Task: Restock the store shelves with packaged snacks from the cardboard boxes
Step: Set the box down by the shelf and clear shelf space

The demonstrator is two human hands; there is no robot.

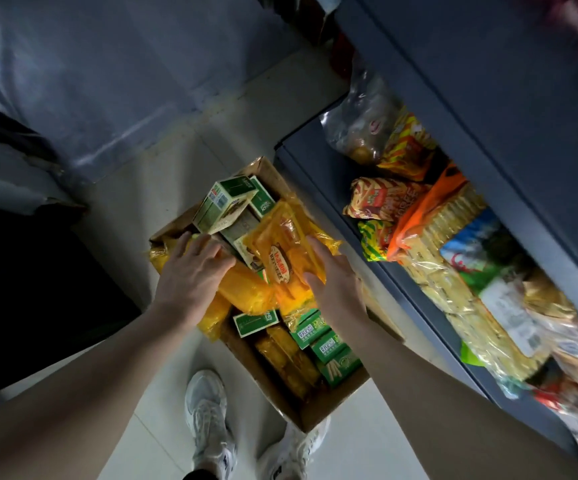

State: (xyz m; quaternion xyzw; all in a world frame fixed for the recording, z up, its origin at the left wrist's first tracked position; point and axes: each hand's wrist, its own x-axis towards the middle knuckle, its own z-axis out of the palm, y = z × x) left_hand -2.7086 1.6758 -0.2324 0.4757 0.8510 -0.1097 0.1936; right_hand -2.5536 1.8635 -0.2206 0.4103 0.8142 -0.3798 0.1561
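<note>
Tiled floor [163,188], cardboard box [318,415], right hand [332,285] gripping yellow packet [280,258]

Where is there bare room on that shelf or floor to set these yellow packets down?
Little room on the shelf: only its bare grey corner left of the clear bag. Past that, snack packs crowd it. The cardboard box is packed too. Pale floor is bare left of the box, beyond the left hand and right hand.

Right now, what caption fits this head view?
Both hands reach for yellow packets in a floor box beside the shelf.
</note>
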